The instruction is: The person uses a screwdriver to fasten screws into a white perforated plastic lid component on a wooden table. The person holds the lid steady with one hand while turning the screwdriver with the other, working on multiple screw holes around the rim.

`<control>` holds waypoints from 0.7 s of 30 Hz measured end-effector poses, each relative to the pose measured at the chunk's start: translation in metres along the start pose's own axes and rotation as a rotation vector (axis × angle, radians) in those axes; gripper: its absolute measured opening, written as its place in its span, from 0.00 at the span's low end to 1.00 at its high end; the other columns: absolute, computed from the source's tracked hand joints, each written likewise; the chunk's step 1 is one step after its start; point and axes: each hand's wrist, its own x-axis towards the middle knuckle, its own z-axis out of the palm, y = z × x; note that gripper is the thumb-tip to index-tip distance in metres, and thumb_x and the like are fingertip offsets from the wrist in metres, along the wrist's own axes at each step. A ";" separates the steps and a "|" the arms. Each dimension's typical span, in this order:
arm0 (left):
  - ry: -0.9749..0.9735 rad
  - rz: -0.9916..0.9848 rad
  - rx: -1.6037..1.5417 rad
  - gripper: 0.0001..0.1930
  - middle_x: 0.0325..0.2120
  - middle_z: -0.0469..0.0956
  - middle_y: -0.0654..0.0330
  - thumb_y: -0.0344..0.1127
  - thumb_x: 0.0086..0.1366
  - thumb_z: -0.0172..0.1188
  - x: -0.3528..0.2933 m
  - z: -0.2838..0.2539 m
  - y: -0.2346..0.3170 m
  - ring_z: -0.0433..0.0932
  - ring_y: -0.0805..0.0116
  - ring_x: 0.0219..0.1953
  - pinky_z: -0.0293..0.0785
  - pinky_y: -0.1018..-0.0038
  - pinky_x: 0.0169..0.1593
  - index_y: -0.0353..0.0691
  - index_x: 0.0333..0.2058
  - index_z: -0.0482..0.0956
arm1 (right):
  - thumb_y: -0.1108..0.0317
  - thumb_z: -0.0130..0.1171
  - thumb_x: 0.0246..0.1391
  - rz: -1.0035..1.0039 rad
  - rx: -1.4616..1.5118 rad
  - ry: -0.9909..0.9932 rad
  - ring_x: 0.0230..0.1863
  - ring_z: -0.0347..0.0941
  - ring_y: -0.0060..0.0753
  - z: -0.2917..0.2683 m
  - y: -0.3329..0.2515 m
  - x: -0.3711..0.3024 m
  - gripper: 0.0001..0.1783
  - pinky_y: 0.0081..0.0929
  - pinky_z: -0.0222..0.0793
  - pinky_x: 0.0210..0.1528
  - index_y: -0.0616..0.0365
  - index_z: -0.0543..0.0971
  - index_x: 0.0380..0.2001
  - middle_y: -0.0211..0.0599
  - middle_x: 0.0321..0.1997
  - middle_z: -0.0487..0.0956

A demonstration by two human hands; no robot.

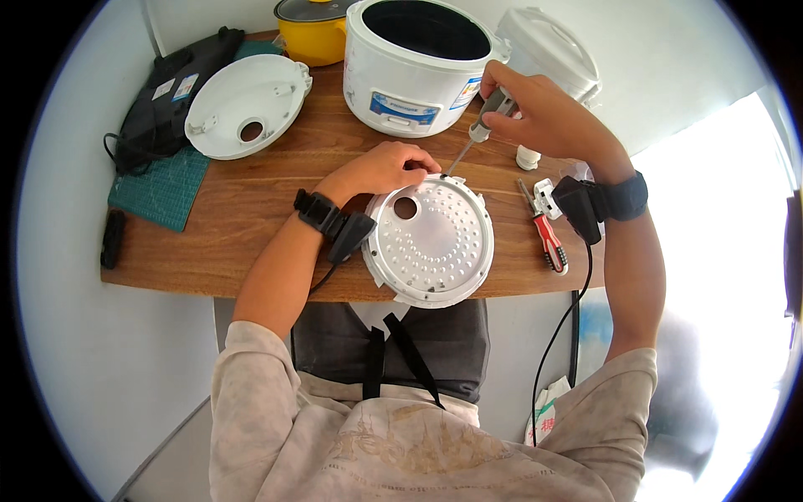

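In front of me a round, dimpled metal rice cooker inner lid point(431, 230) with one large hole lies at the table's front edge, slightly overhanging it. My right hand point(531, 113) is closed round the grey and white handle of a screwdriver point(493, 113). Its shaft slants down to the lid's far rim, where the tip meets a small dark spot. My left hand point(391, 169) rests at the lid's far left rim with its fingers curled close to the tip. What those fingertips pinch, if anything, is hidden.
Behind stands a white rice cooker body point(401, 79), with a white cover point(548, 54) to its right. A white lid shell point(247, 105) lies left, near a black bag point(171, 92) and green cutting mat point(163, 188). A red-handled screwdriver point(550, 244) lies right. A yellow pot point(314, 38) stands behind.
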 end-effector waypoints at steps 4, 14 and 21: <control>-0.017 -0.020 -0.013 0.15 0.47 0.83 0.54 0.33 0.68 0.58 0.002 0.001 0.002 0.81 0.63 0.47 0.76 0.68 0.54 0.39 0.51 0.84 | 0.66 0.63 0.63 0.094 0.110 -0.022 0.28 0.83 0.31 0.000 0.000 -0.006 0.13 0.25 0.75 0.33 0.58 0.70 0.43 0.43 0.31 0.85; -0.017 -0.033 -0.002 0.15 0.47 0.84 0.54 0.33 0.69 0.58 0.000 -0.001 0.003 0.81 0.63 0.47 0.75 0.68 0.55 0.39 0.51 0.84 | 0.58 0.68 0.57 0.249 0.030 0.140 0.25 0.82 0.37 0.006 -0.030 -0.011 0.17 0.29 0.75 0.32 0.61 0.76 0.38 0.44 0.25 0.84; -0.015 -0.034 0.000 0.15 0.48 0.83 0.54 0.34 0.68 0.58 0.000 -0.001 0.000 0.81 0.62 0.48 0.75 0.68 0.55 0.39 0.51 0.84 | 0.62 0.66 0.53 0.177 0.044 0.270 0.25 0.79 0.36 0.019 -0.020 -0.029 0.16 0.30 0.73 0.32 0.59 0.73 0.37 0.43 0.25 0.81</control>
